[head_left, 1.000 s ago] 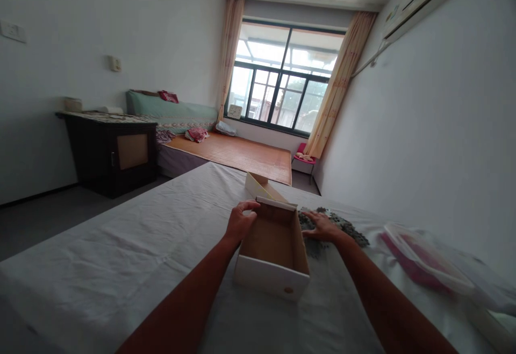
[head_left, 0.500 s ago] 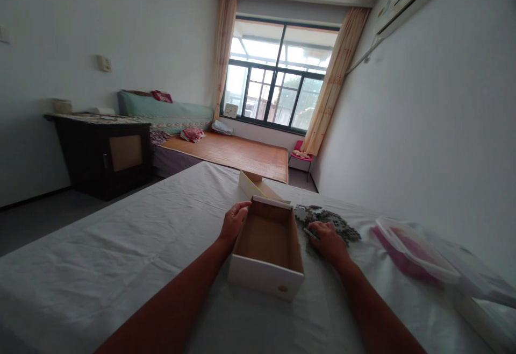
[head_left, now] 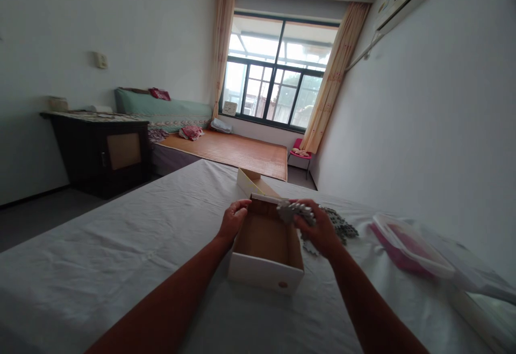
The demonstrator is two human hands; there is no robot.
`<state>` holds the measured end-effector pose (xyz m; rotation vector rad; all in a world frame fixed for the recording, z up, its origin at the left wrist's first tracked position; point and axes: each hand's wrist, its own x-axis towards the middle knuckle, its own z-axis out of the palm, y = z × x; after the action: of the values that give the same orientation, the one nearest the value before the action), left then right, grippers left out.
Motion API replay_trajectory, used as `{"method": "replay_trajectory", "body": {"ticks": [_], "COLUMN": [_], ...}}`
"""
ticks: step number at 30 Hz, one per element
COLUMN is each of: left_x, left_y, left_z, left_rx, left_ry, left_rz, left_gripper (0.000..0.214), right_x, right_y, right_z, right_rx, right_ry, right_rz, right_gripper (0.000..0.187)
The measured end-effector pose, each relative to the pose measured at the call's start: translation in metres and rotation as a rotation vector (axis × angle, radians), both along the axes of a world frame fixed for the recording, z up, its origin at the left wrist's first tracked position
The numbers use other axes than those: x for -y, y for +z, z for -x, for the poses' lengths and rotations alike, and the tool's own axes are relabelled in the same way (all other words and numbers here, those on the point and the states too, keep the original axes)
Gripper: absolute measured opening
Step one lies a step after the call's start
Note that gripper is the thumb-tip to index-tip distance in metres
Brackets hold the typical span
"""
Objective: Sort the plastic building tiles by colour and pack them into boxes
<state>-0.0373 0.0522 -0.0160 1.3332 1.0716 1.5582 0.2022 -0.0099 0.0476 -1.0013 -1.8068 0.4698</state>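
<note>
An open cardboard box (head_left: 266,249), white outside and brown inside, stands on a white sheet (head_left: 133,268) in front of me. My left hand (head_left: 233,220) grips the box's left wall near its far corner. My right hand (head_left: 318,227) is closed on a bunch of small grey jigsaw pieces (head_left: 292,211) and holds them over the box's far right corner. More grey pieces (head_left: 341,227) lie in a heap on the sheet just right of the box.
A second box part (head_left: 252,181) lies behind the open box. A clear plastic bag with something pink inside (head_left: 407,243) rests at the right. Beyond stand a dark cabinet (head_left: 100,147), a low bed with an orange mat (head_left: 229,149), and a window (head_left: 278,93).
My right hand gathered pieces from the heap, closed on them and lifted them left over the box. My left hand stayed on the box wall.
</note>
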Motion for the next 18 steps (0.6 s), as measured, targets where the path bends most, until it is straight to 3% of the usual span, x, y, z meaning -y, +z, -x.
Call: {"method": "replay_trajectory", "body": {"ticks": [2,4,7,10,12,14,18], "left_x": [0.0,-0.001,-0.001,0.0,0.0,0.0,0.0], "left_y": [-0.001,-0.001,-0.002,-0.002,-0.002,-0.002,-0.004], "left_z": [0.0,0.001,0.0,-0.001,-0.001,-0.001,-0.001], "left_rx": [-0.006,-0.013,-0.021,-0.01,-0.001,0.001,-0.013], "left_ry": [-0.003,-0.001,0.005,0.008,0.009,0.014,0.027], "left_rz": [-0.009,-0.02,-0.026,-0.032,-0.035,-0.033,-0.025], "left_gripper": [0.035,0.035,0.035,0.033,0.033,0.032,0.032], "right_x": [0.016,0.026,0.016,-0.025,-0.062,-0.096,-0.136], "right_y": [0.003,0.006,0.013,0.019,0.014,0.002,-0.031], "right_z": [0.028,0.042,0.029,-0.007,-0.029,-0.041,-0.038], "right_rx": [0.186,0.373,0.439,0.352,0.497,0.688,0.868], "right_ry": [0.135,0.212,0.173,-0.243,-0.508,-0.562,-0.429], "right_rz": [-0.022,-0.068,-0.104,-0.053,0.037,0.116,0.198], "right_gripper": [0.029,0.043,0.049,0.039,0.046,0.046,0.036]}}
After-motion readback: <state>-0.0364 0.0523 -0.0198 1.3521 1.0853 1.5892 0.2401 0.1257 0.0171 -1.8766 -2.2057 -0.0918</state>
